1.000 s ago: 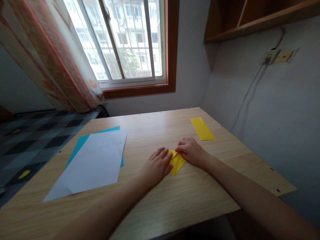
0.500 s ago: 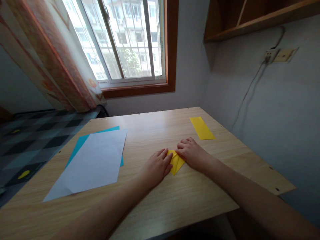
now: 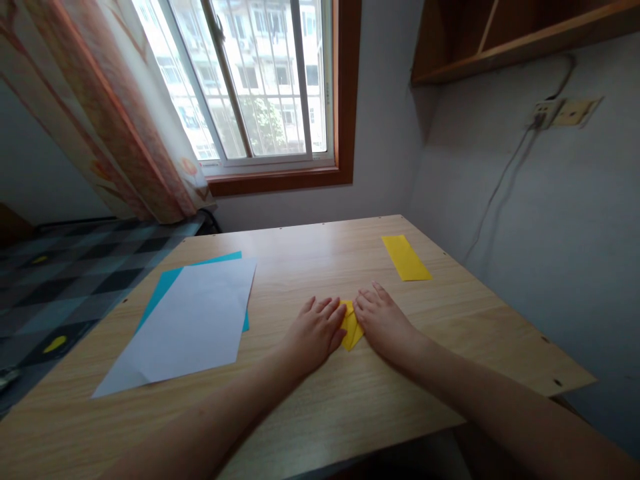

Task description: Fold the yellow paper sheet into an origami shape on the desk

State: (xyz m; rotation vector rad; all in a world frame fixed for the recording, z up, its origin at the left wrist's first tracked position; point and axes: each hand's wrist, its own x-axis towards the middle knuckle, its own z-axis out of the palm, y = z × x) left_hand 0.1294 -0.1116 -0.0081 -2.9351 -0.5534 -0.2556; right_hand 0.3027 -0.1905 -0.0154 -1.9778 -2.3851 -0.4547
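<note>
A small folded yellow paper (image 3: pixel 352 329) lies on the wooden table between my two hands, its lower end coming to a point. My left hand (image 3: pixel 316 329) rests flat over its left side, fingers a little apart. On the right edge lie the fingertips of my right hand (image 3: pixel 381 319), palm down with the fingers spread. Parts of the folded paper are hidden under the fingers. A separate yellow paper strip (image 3: pixel 406 258) lies farther back on the right.
On the left of the table (image 3: pixel 300 267), a white sheet (image 3: pixel 200 320) overlaps a blue sheet (image 3: pixel 167 287). Behind are a window and a curtain (image 3: pixel 145 133). A shelf (image 3: pixel 525 47) and a socket with a cable (image 3: pixel 545 113) are on the right wall.
My right hand has turned and spread its fingers, now lying flatter and lower along the folded paper's right edge. My left hand's fingers have spread slightly. The view has shifted a little.
</note>
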